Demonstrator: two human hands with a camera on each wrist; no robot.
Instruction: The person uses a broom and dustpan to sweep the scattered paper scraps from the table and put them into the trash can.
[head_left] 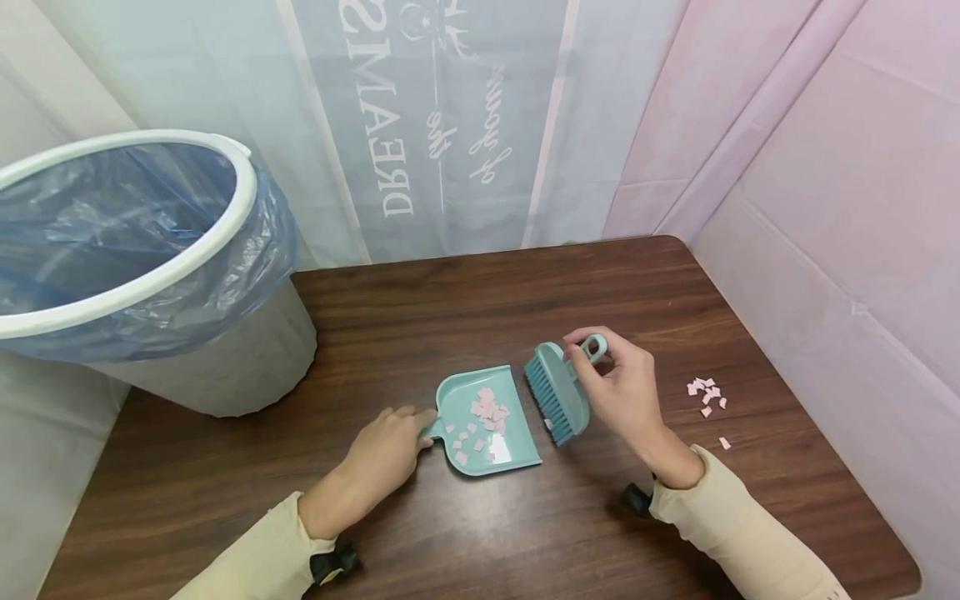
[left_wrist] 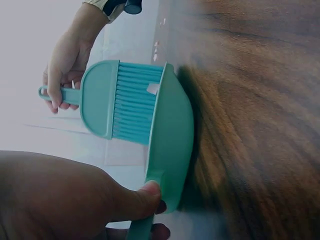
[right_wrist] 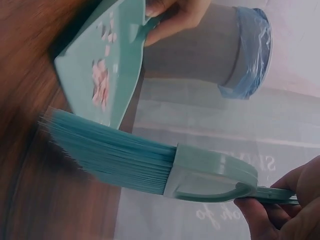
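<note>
My left hand (head_left: 386, 450) pinches the short handle of a mint-green dustpan (head_left: 459, 385) lying on the table. Several small pale pink paper pieces (head_left: 489, 410) are in the pan, most of them in a heap near its middle. My right hand (head_left: 618, 383) grips the handle of a matching hand brush (head_left: 564, 392), held just right of the pan's open edge with its teal bristles (right_wrist: 115, 150) pointing down. One paper bit (left_wrist: 152, 88) clings to the bristles. In the left wrist view, the pan's side wall hides its contents.
More paper pieces (head_left: 705, 387) lie scattered on the wooden table (head_left: 420, 317) to the right, beyond my right hand. A large bin (head_left: 225, 367) lined with a blue plastic bag (head_left: 262, 242) stands at the back left. Printed fabric (head_left: 465, 125) hangs behind the table.
</note>
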